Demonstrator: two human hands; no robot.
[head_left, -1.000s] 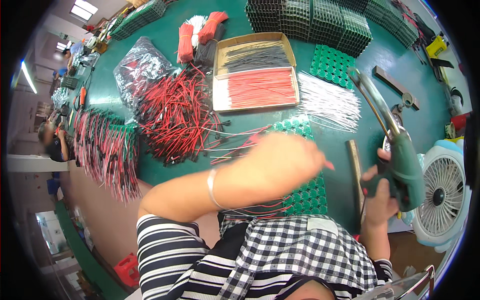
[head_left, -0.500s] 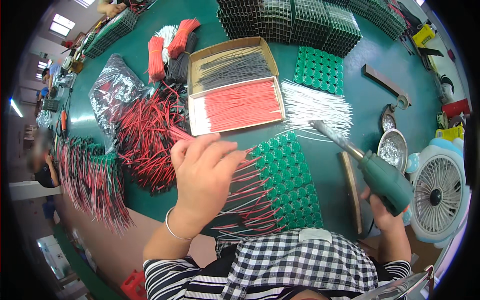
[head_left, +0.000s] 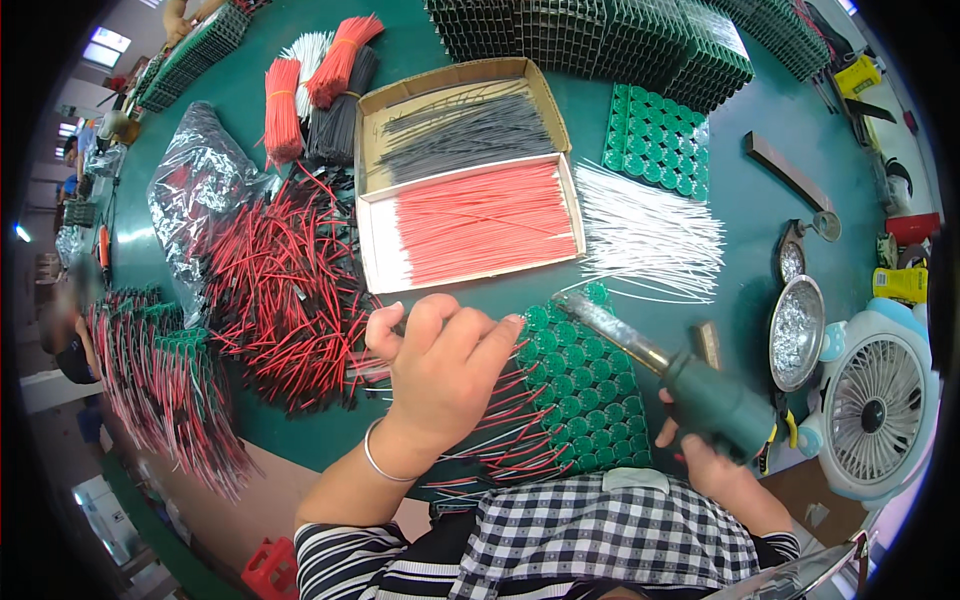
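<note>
My left hand [head_left: 440, 365] is closed at the left edge of a green circuit board panel [head_left: 590, 400], thumb and forefinger pinched at its upper corner. Blurred red wires [head_left: 370, 368] stick out from the curled fingers toward the wire pile. Around the handle of a green soldering iron [head_left: 715, 400] my right hand [head_left: 715, 465] is wrapped. The iron's metal tip hovers over or touches the panel's top edge; I cannot tell which. Rows of red, black and white wires [head_left: 505, 430] run out from the panel's left side, partly behind my left forearm.
Boxes of red wires [head_left: 480, 225] and black wires [head_left: 460, 135] stand ahead, with loose white wires [head_left: 655, 235] beside them. A red-black wire heap [head_left: 290, 290] lies left. A metal dish [head_left: 797, 335] and a fan [head_left: 872, 410] stand right. Stacked panels [head_left: 590, 40] rise behind.
The soldering iron has moved left and down, from the white wires to the panel's top edge. My left hand has shifted slightly right and down, its fingers more curled.
</note>
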